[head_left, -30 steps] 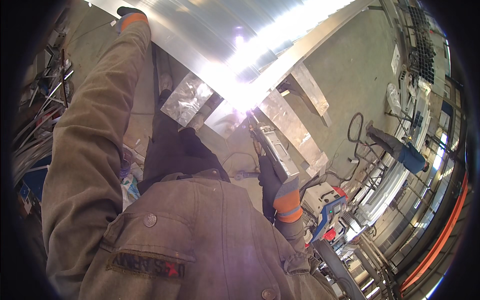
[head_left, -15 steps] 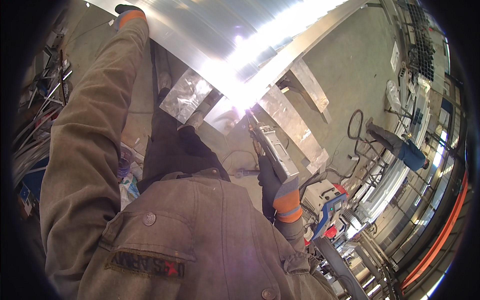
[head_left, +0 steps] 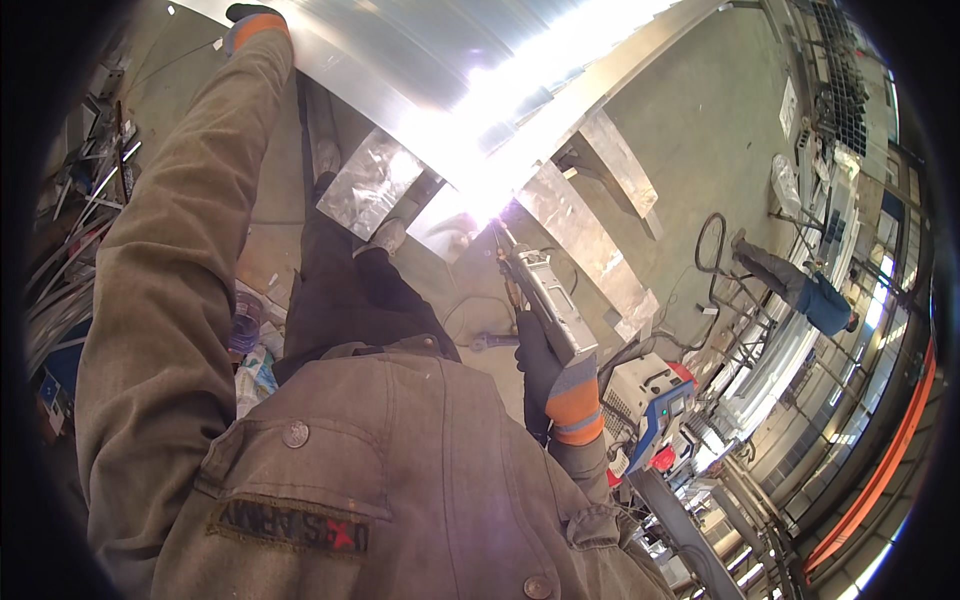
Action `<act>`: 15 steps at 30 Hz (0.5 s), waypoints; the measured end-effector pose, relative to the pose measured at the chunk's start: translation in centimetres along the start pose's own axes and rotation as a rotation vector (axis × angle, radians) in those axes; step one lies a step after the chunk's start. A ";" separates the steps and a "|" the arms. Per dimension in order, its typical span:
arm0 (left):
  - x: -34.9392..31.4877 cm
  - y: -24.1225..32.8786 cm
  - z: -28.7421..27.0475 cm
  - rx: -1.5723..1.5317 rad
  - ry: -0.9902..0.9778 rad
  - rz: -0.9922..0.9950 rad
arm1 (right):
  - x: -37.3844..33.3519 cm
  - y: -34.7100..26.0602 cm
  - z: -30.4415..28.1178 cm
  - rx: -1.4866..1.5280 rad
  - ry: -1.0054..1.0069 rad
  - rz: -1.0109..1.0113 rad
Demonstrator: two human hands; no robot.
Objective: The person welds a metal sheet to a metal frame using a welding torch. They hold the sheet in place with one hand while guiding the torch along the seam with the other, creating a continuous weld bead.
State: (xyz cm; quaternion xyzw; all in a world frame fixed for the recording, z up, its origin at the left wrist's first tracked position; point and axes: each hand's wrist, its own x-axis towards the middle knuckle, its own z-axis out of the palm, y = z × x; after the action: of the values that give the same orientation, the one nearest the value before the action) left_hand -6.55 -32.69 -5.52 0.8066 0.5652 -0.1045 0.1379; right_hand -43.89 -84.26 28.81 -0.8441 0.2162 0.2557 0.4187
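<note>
My right hand, in a dark glove with an orange and grey cuff, is wrapped round a metallic welding torch. The torch slants up and left, its tip at a glaring white spot on the lower corner of a large ribbed aluminium panel. That glare hides the corner and the exact contact. Stretched out to the upper left, my left hand wears a matching glove and lies by the panel's left edge. Its fingers are mostly hidden. Flat shiny metal plates jut out from under the panel.
Behind my right hand stands a blue and white machine with a red part. A black cable loops across the floor. Farther right, a person in blue is beside long metal profiles. Metal scraps are heaped at the left.
The view has shifted very slightly. My right hand keeps the torch at the bright corner, and my left hand stays by the panel's edge.
</note>
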 end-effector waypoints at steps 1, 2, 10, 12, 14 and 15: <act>-0.4 -1.3 -0.1 -0.031 -0.005 0.029 | -0.1 0.1 0.0 -0.010 -0.003 -0.012; -0.8 -1.9 -0.2 0.008 -0.043 0.040 | -0.1 0.2 0.0 -0.018 -0.002 0.003; -1.6 -4.1 -3.3 0.617 -0.107 0.577 | -0.3 1.5 0.1 -0.050 -0.002 -0.033; -0.8 -4.2 -3.0 0.530 -0.114 0.526 | -0.4 1.6 0.1 -0.040 -0.007 -0.035; 0.0 -4.9 -2.4 0.333 -0.114 0.502 | -0.5 1.6 0.1 -0.043 -0.008 -0.037; 0.3 -5.2 -2.1 0.290 -0.109 0.494 | -0.6 1.6 0.0 -0.041 -0.009 -0.040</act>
State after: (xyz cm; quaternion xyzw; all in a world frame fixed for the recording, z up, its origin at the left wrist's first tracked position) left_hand -11.31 -30.04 -4.18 0.9244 0.3224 -0.1905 0.0723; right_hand -45.28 -85.00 28.22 -0.8555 0.1921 0.2557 0.4073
